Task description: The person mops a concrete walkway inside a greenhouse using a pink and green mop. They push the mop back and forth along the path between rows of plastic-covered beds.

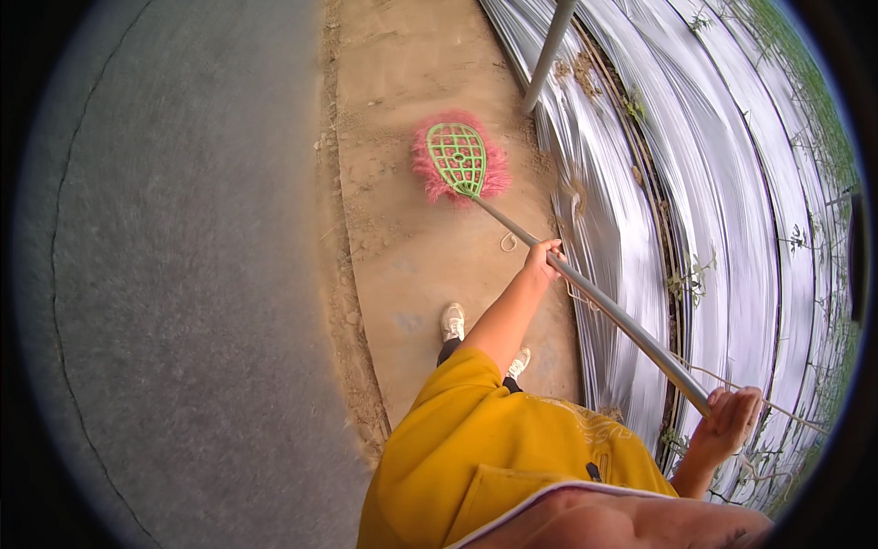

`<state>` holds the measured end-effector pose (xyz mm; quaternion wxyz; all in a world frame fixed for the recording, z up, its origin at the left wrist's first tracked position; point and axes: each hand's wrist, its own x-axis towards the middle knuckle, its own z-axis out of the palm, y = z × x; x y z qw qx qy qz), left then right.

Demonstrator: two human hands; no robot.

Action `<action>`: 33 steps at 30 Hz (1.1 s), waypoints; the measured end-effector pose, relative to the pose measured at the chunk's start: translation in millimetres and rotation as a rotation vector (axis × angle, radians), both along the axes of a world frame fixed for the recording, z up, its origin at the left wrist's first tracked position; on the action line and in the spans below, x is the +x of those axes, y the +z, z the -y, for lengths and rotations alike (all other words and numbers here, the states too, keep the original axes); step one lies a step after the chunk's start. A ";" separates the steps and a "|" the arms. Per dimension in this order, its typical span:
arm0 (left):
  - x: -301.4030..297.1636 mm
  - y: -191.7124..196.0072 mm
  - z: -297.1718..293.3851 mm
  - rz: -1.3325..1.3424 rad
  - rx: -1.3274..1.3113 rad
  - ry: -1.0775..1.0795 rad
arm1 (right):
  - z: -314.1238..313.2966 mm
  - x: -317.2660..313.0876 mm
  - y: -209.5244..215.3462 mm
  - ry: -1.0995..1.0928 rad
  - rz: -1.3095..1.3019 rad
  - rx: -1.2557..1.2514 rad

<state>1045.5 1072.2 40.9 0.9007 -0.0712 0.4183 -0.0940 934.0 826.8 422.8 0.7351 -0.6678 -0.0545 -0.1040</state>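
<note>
I hold a broom with a long grey metal handle. Its green lattice head with pink bristles rests on the sandy concrete strip ahead of my feet. My left hand is shut around the handle about midway along it. My right hand grips the upper end of the handle at the lower right. My yellow shirt fills the bottom of the view, and my white shoes stand on the strip.
A grey asphalt surface lies to the left, edged by a line of dirt and rubble. Shiny plastic sheeting with small plants runs along the right. A metal pole rises beside the sheeting.
</note>
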 end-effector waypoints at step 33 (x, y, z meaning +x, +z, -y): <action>2.6 -85.7 -269.2 -0.083 0.239 0.250 | -259.0 119.4 -57.7 0.201 -0.215 0.051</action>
